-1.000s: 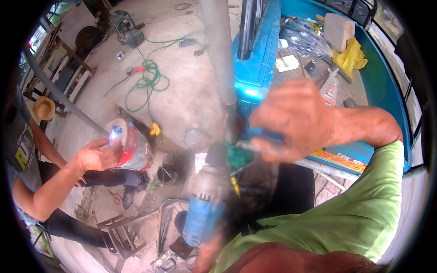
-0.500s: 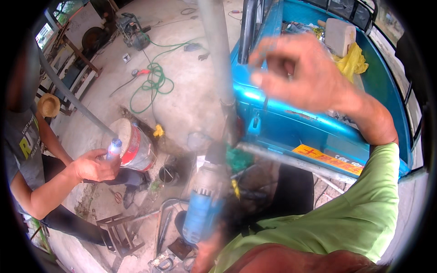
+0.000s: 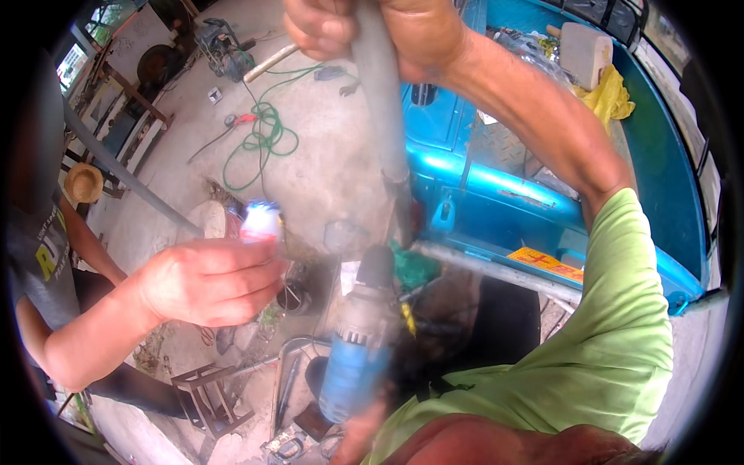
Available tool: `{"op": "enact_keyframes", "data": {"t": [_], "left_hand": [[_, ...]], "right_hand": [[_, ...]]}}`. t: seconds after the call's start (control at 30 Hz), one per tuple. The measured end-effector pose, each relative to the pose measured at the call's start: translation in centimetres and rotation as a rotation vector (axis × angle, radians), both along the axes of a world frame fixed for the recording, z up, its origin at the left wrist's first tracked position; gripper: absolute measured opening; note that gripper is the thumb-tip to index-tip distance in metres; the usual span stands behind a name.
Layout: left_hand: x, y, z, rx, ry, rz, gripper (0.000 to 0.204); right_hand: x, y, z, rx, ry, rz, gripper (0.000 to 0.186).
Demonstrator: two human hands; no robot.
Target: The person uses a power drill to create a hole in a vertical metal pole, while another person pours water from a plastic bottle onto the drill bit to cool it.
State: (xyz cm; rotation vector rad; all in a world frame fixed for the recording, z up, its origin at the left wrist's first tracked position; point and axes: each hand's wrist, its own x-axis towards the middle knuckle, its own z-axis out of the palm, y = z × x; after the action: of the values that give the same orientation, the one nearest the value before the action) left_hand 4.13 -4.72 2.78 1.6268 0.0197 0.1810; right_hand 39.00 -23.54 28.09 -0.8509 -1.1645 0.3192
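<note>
Pale concrete floor (image 3: 314, 155) spreads beneath cluttered gear, and a blue cargo bed (image 3: 659, 147) fills the right side. Near the top edge, the right hand (image 3: 425, 35) is at the grey pipe (image 3: 378, 93), which crosses in front of it: curled fingers show on the left, the wrist on the right. Whether they are clamped on the pipe or on the pale rod (image 3: 270, 63) beside them, I cannot tell. The pipe runs down mid-view toward the nose of a blue power tool (image 3: 353, 372); I cannot tell if the two touch. The left hand (image 3: 363, 430), blurred and partly hidden, is at the tool's lower end, its grip unclear. Both hands are well apart.

The step in hand looks to be handling at the pipe's upper part; the next move, I judge, calls for a sure right-hand grip and a steady tool.

At left, a co-worker's hand (image 3: 213, 283) holds a bottle (image 3: 262, 221) with a blue cap. Beyond lie a looped green hose (image 3: 263, 139) and a machine (image 3: 221, 50). A straw hat (image 3: 83, 182) hangs farther left, a yellow bag (image 3: 608, 97) lies in the bed, and a metal frame (image 3: 213, 387) stands below.
</note>
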Motion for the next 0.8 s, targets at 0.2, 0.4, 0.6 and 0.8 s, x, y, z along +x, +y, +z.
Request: {"op": "enact_keyframes", "data": {"t": [0.2,0.4,0.6,0.8], "left_hand": [[9.8,1.0,9.3,0.394,-0.277,-0.311,0.024],[24.0,0.0,22.7,1.008,-1.078,-1.162,0.028],[26.3,-1.2,23.9,0.843,-1.120,-1.292,0.026],[27.1,-1.2,25.5,0.975,-1.037,-1.438,0.025]], "right_hand": [[-0.2,0.0,0.1,0.034,-0.016,-0.053,0.022],[0.0,0.4,0.2,0.041,-0.094,-0.134,0.023],[-1.6,-0.2,0.2,0.026,-0.156,-0.176,0.029],[-1.4,-0.4,0.3,-0.014,-0.211,-0.258,0.035]]}}
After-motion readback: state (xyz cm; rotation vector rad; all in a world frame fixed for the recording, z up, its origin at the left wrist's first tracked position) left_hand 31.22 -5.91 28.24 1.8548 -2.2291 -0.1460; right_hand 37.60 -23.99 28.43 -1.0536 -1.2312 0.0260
